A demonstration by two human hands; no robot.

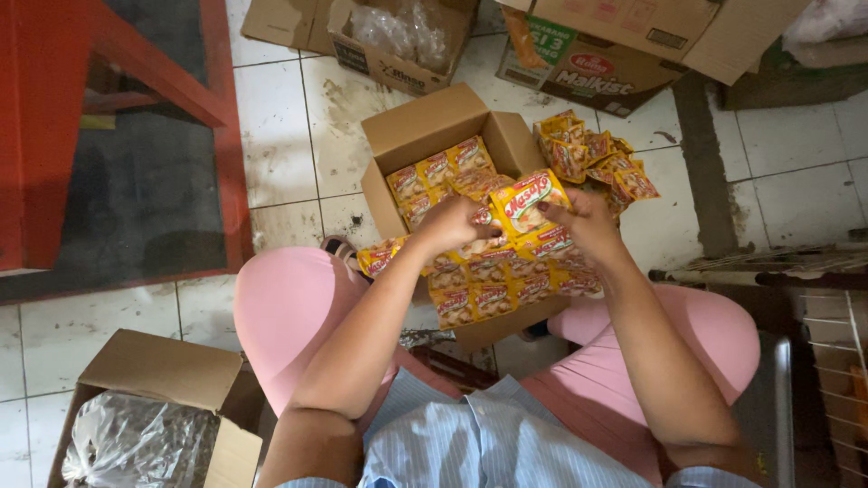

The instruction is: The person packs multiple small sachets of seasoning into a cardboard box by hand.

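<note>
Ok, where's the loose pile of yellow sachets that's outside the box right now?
In the head view, the loose pile of sachets lies on the tiled floor just right of the open cardboard box, beyond the right hand.

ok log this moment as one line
left hand: gripping sachet strip | right hand: gripping same strip | below: open carton of sachets | loose sachet pile right of carton

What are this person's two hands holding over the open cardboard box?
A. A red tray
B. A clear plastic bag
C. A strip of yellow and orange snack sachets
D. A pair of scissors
C. Both the left hand and the right hand pinch a strip of yellow and orange sachets above the open cardboard box, which holds more of the same sachets.
</note>
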